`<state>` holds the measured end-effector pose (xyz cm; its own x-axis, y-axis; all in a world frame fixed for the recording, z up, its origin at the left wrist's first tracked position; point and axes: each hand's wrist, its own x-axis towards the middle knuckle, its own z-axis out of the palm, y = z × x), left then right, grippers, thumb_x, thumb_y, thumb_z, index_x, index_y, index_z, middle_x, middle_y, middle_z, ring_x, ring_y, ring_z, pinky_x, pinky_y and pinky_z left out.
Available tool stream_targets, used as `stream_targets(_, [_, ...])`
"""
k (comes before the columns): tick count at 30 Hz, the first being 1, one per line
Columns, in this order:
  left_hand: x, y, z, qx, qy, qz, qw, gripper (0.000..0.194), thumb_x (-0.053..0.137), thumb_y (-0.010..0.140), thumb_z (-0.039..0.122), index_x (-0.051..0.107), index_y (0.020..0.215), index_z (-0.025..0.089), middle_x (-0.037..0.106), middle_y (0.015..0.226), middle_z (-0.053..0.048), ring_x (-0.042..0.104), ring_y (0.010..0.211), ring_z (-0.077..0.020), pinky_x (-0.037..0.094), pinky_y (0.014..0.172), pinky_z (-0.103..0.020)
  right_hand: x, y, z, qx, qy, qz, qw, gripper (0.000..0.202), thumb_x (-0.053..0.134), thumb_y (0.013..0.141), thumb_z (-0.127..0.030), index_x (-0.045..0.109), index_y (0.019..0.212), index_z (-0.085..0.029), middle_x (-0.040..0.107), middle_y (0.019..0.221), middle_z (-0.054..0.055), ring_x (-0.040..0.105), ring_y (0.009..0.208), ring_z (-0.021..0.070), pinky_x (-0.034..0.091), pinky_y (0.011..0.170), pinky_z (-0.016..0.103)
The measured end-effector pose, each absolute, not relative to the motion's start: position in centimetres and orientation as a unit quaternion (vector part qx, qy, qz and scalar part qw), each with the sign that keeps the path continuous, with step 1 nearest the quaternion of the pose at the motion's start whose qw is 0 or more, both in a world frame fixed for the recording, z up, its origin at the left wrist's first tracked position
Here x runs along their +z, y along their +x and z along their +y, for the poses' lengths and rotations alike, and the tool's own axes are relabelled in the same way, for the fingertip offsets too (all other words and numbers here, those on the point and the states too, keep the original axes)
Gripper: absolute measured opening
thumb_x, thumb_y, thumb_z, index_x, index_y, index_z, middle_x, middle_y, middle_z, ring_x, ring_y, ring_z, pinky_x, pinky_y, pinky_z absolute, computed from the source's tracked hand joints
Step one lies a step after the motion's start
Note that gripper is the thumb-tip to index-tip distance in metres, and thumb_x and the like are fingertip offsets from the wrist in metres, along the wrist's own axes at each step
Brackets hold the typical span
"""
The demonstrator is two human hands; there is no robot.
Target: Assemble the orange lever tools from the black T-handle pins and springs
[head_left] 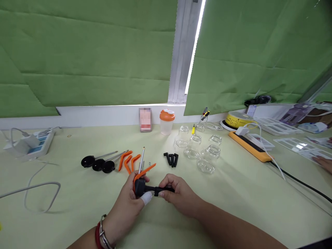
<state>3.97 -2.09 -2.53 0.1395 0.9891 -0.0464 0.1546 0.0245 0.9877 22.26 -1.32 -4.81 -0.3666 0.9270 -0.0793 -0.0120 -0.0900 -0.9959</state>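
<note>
My left hand [129, 199], with a white wrap on the thumb, is closed around a black cap-like part [140, 187] carrying an orange lever [148, 169]. A metal rod [141, 159] rises beside that hand. In a pinch, my right hand [183, 194] grips a slim black stem [165, 189], which lines up with the black cap; whether they are joined I cannot tell. Beyond my hands lie loose orange levers [127, 164], small black elbow-shaped pieces [172, 160] and black round lids with metal rods [98, 165]. Small screws [149, 164] are partly hidden behind the lever.
Several clear glass jars [192, 153] stand right of centre. Behind are an orange-lidded cup [166, 122] and screwdrivers [204, 114] in a jar. An orange power strip [250, 147] with cables lies right; a white one [43, 143] left. Another person's hand [323, 162] rests at far right.
</note>
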Motion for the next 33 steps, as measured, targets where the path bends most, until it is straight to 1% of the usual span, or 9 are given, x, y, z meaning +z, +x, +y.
stream_targets(6, [-2.56,4.01,-2.12,0.418,0.546,0.510,0.517,0.038,0.066,0.071,0.022,0.049,0.105,0.022,0.058,0.100,-0.003,0.057,0.089,-0.0180,0.046,0.078,-0.028,-5.06,22.15,-1.20,0.633,-0.406,-0.532,0.389,0.023,0.069,0.070,-0.030,0.052,0.078,-0.017,0.051,0.067,-0.005,0.043,0.056,0.0074,0.034,0.054,0.022])
stream_targets(10, [-2.52,3.99,-2.12,0.417,0.536,0.506,0.531,0.038,0.065,0.071,0.021,0.048,0.105,0.022,0.057,0.099,-0.003,0.056,0.089,-0.0182,0.046,0.078,-0.030,-5.13,22.05,-1.32,0.633,-0.408,-0.532,0.388,0.027,0.070,0.069,-0.034,0.052,0.078,-0.018,0.050,0.066,-0.005,0.041,0.055,0.0072,0.032,0.053,0.022])
stream_targets(16, [-2.29,4.03,-2.21,0.410,0.529,0.500,0.550,0.042,0.066,0.072,0.022,0.045,0.109,0.022,0.055,0.100,-0.003,0.055,0.091,-0.0178,0.045,0.081,-0.030,-5.08,22.12,-1.44,0.590,-0.406,-0.574,0.396,0.019,0.066,0.073,-0.029,0.052,0.079,-0.018,0.052,0.071,-0.003,0.041,0.063,0.0098,0.032,0.057,0.023])
stream_targets(19, [-2.14,4.18,-2.28,0.410,0.529,0.495,0.553,0.042,0.066,0.072,0.024,0.045,0.108,0.023,0.055,0.099,-0.003,0.054,0.091,-0.0176,0.045,0.082,-0.029,-5.18,22.20,-1.38,0.586,-0.406,-0.581,0.391,0.017,0.065,0.074,-0.029,0.052,0.079,-0.018,0.051,0.071,-0.003,0.041,0.064,0.0105,0.033,0.059,0.023])
stream_targets(22, [-1.90,4.36,-2.44,0.407,0.534,0.494,0.553,0.041,0.066,0.072,0.025,0.044,0.106,0.023,0.055,0.098,-0.002,0.054,0.089,-0.0170,0.044,0.080,-0.028,-5.46,22.13,-1.42,0.585,-0.404,-0.584,0.392,0.017,0.064,0.075,-0.030,0.052,0.080,-0.019,0.052,0.073,-0.002,0.043,0.065,0.0111,0.034,0.061,0.024])
stream_targets(26, [-1.70,4.42,-2.63,0.411,0.528,0.488,0.560,0.043,0.067,0.071,0.026,0.043,0.107,0.024,0.054,0.097,-0.001,0.054,0.088,-0.0169,0.044,0.079,-0.028,-5.78,22.00,-1.67,0.556,-0.410,-0.606,0.395,0.014,0.061,0.078,-0.029,0.052,0.082,-0.019,0.055,0.075,-0.001,0.047,0.068,0.0124,0.038,0.065,0.025])
stream_targets(29, [-1.84,4.30,-2.54,0.409,0.531,0.475,0.571,0.043,0.067,0.072,0.025,0.043,0.107,0.024,0.054,0.098,-0.002,0.055,0.088,-0.0171,0.044,0.079,-0.028,-5.67,22.08,-1.88,0.503,-0.402,-0.659,0.389,0.009,0.054,0.083,-0.025,0.055,0.090,-0.020,0.058,0.080,0.000,0.050,0.071,0.0134,0.040,0.067,0.026])
stream_targets(31, [-1.96,4.24,-2.42,0.411,0.533,0.464,0.577,0.042,0.066,0.072,0.024,0.043,0.107,0.024,0.055,0.098,-0.001,0.055,0.090,-0.0174,0.044,0.081,-0.029,-5.48,22.21,-1.96,0.447,-0.375,-0.718,0.380,0.019,0.048,0.087,-0.023,0.057,0.104,-0.021,0.060,0.087,0.003,0.052,0.076,0.0148,0.042,0.071,0.028])
stream_targets(33, [-1.99,4.20,-2.36,0.411,0.527,0.456,0.587,0.041,0.065,0.072,0.021,0.044,0.107,0.024,0.056,0.097,-0.002,0.055,0.091,-0.0179,0.044,0.082,-0.029,-5.30,22.35,-1.97,0.378,-0.345,-0.781,0.357,0.031,0.042,0.090,-0.023,0.054,0.119,-0.023,0.060,0.089,0.004,0.053,0.078,0.0162,0.043,0.074,0.029])
